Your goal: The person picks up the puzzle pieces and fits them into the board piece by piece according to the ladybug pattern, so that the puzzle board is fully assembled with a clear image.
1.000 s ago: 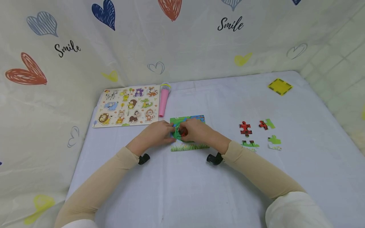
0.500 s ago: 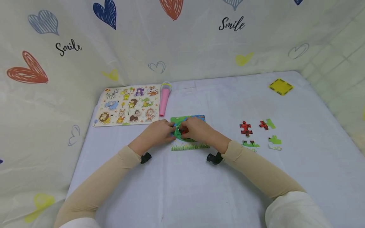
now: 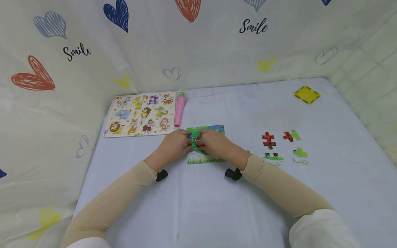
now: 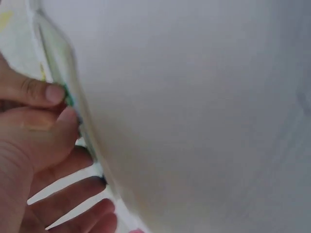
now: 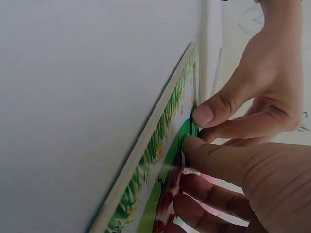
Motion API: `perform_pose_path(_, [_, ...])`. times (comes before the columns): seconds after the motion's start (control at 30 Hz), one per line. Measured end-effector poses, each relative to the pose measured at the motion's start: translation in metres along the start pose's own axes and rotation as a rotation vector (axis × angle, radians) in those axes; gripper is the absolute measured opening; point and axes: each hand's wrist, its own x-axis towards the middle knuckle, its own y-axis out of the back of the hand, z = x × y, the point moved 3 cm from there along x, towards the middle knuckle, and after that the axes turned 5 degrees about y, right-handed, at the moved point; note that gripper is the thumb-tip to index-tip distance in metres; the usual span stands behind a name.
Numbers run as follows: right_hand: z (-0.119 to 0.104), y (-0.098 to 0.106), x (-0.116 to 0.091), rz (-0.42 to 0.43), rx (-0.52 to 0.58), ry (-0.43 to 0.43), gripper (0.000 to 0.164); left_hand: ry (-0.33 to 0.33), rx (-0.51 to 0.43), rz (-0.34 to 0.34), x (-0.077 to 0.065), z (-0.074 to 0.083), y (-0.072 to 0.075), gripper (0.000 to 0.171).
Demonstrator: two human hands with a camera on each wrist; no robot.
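Note:
A jigsaw board point(image 3: 204, 160) with a grass-and-flowers picture lies mid-table, its inside partly hidden by both hands. My left hand point(image 3: 175, 143) is at its left side, fingers spread, thumb and forefinger touching the edge of a green puzzle piece point(image 5: 182, 128). The right hand point(image 3: 214, 141) bends over the board's middle. In the right wrist view its thumb and fingers pinch at a red-and-green puzzle piece point(image 5: 171, 187) set low in the board. The left wrist view catches the left hand point(image 4: 53, 155) side-on, with the board edge-on beyond its fingertips.
Loose puzzle pieces lie to the right, among them a red one point(image 3: 268, 140) and a green one point(image 3: 300, 152). An animal puzzle board point(image 3: 139, 115) and a pink toy microphone point(image 3: 180, 108) lie back left. A yellow square point(image 3: 307, 95) sits back right.
Both hands stay over the board with small shifts. The right fingers have closed over the middle, so the red showing under them earlier is now covered in the head view.

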Motion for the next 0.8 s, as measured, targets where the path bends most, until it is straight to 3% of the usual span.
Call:
perform_pose_path(0.13, [0.002,-0.002,0.001,0.019,0.003,0.005,0.010,-0.020,0.005,0.008,0.001,0.003,-0.002,0.020])
perform_pose_path(0.37, [0.008,-0.005,0.001,-0.017,0.101,-0.169,0.023,0.072,-0.102,-0.068,0.007,-0.008,0.004,0.015])
perform_pose_path(0.57, [0.010,-0.006,0.000,0.011,0.181,-0.219,0.023,0.070,-0.025,-0.101,0.010,0.001,0.007,0.018])
perform_pose_path(0.8, [0.011,-0.006,-0.002,0.020,0.150,-0.167,0.018,0.058,0.051,-0.135,0.012,0.009,0.009,0.017])
